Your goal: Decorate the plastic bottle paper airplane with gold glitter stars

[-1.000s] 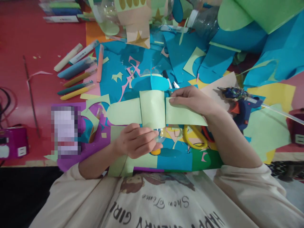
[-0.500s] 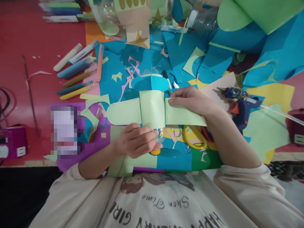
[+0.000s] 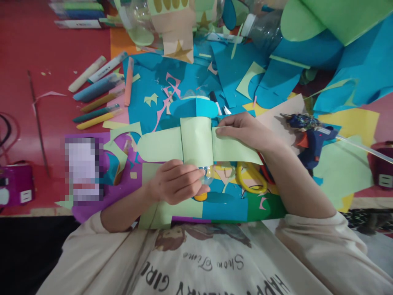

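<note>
A clear plastic bottle [image 3: 208, 175] with a yellow cap [image 3: 201, 197] lies with its neck toward me, wrapped in light green paper [image 3: 197, 141]. My left hand [image 3: 176, 182] is closed around its neck. A rounded light green paper wing [image 3: 161, 145] sticks out from the bottle's left side. My right hand [image 3: 242, 129] pinches the top edge of a second light green paper piece [image 3: 235, 147], its inner edge against the bottle's right side. Blue rounded paper pieces [image 3: 194, 107] sit at the bottle's far end, one standing upright.
A dark blue glue gun [image 3: 316, 145] lies at the right, and yellow-handled scissors [image 3: 251, 178] lie below the right wing piece. Several markers [image 3: 98, 90] are at the left, near a blurred phone [image 3: 84, 168]. Paper scraps [image 3: 173, 84] and a clear bottle [image 3: 264, 30] lie further back.
The right paper piece has shifted slightly left, closer against the wrapped bottle, along with my right hand. My left hand keeps its hold on the bottle's neck.
</note>
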A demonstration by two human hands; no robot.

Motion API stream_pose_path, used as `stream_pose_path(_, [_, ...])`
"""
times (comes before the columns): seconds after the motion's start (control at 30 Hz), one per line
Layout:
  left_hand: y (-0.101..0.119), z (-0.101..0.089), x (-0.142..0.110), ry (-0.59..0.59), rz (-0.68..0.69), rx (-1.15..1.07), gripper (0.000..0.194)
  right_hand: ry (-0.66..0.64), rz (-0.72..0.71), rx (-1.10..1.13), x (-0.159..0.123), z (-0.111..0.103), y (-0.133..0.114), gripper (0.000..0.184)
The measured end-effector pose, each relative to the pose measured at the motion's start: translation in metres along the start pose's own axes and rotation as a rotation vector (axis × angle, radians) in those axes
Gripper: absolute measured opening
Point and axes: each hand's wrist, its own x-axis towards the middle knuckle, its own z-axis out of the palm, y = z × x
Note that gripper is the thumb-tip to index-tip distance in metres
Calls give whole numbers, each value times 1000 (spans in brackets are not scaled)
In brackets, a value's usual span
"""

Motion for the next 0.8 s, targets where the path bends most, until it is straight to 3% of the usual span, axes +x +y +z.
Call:
stream_pose_path(0.2, [0,5,-3,3,-74,-30,23,4,-73,-59,1,2,0,22])
stream_pose_path(0.4, [-2,10,-7,-68,-254,1,61,17,-100,-83,2,5,-1,18])
stream_pose_path(0.8, [-1,11,-9,-60,-273,-56,67,50,-98,-122,6,13,-7,22])
